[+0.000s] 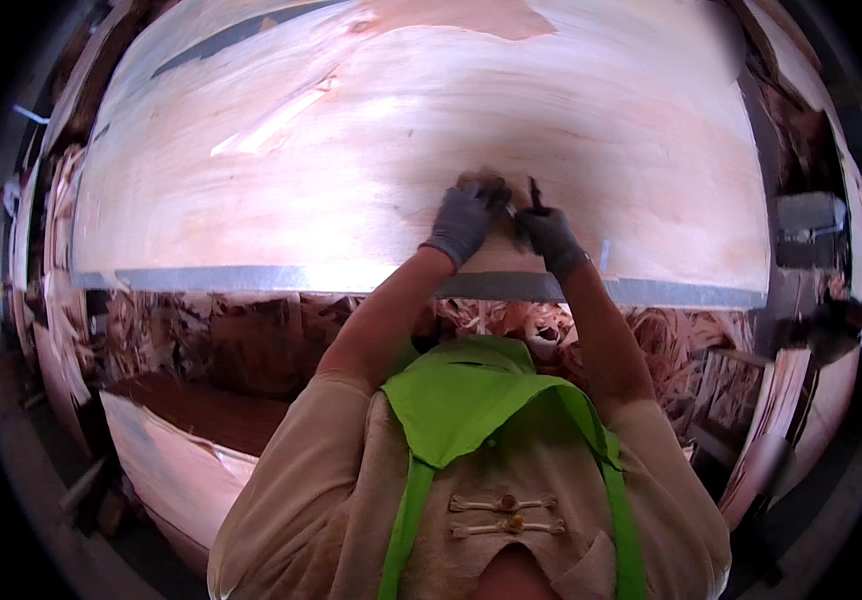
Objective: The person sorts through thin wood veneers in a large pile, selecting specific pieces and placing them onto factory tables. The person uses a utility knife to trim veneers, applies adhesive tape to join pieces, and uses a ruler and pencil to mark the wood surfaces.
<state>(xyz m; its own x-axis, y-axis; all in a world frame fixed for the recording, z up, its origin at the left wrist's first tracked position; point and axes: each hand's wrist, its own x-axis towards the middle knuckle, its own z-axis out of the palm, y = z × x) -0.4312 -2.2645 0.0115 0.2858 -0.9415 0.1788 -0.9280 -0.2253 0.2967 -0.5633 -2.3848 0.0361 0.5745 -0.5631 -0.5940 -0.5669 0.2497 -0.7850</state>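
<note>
A large sheet of pale wood veneer [351, 200] lies in front of me, with a grey strip along its near edge. Both my hands wear grey gloves and work close together over its near half. My right hand [553, 240] is closed around a slim dark tool [535, 193] whose end sticks up past the fingers; its exact kind is unclear. Just left of it, my left hand [461, 222] is bent with fingers drawn together on the sheet, beside a brownish blurred patch [478, 180]. Whatever those fingers pinch is hidden.
A loose pale veneer strip [276, 120] lies on the sheet's left half, and a pinkish piece [461, 15] at its far edge. Heaps of veneer scraps [671, 345] fill the space below the near edge. Stacked sheets [176, 460] stand at lower left, more boards [766, 430] at right.
</note>
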